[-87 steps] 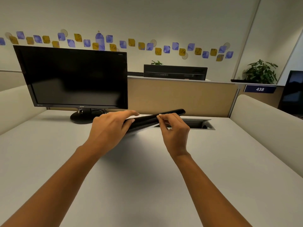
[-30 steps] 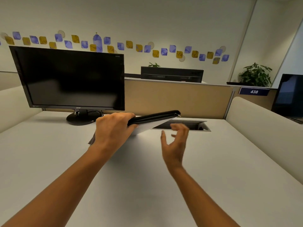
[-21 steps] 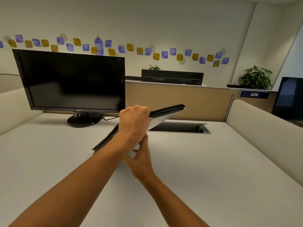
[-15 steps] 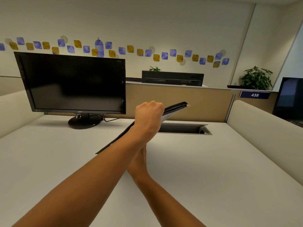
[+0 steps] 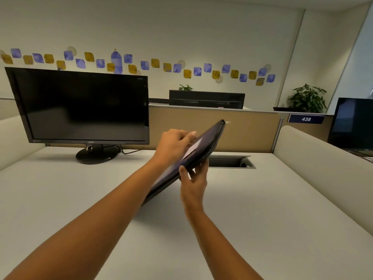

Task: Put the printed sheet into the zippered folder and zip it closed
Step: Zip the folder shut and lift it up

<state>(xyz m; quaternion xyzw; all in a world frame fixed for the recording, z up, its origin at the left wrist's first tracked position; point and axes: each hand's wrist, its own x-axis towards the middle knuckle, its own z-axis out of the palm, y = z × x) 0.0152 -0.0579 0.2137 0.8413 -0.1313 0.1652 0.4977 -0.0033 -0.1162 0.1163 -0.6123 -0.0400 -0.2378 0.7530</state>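
The black zippered folder point(image 5: 211, 141) is tilted steeply over the desk, far corner raised and near corner low by the desktop. A small pale zipper pull point(image 5: 228, 122) sticks out at the raised corner. My left hand point(image 5: 173, 144) lies over the folder's upper left edge with its fingers on the cover, holding it. My right hand point(image 5: 194, 175) grips the lower right edge, thumb on top and fingers underneath. A pale patch shows on the cover. No loose printed sheet is visible.
A black monitor point(image 5: 86, 106) stands at the back left of the white desk point(image 5: 70, 199). A cable cutout point(image 5: 231, 161) sits in the desk just behind the folder. A tan partition point(image 5: 250, 136) closes the back, and padded side panels point(image 5: 323, 170) flank the desk.
The folder has tipped up steeper and turned its cover towards me. My right hand, which had let go of the zipper edge, has come from under my left arm and taken the lower right edge.
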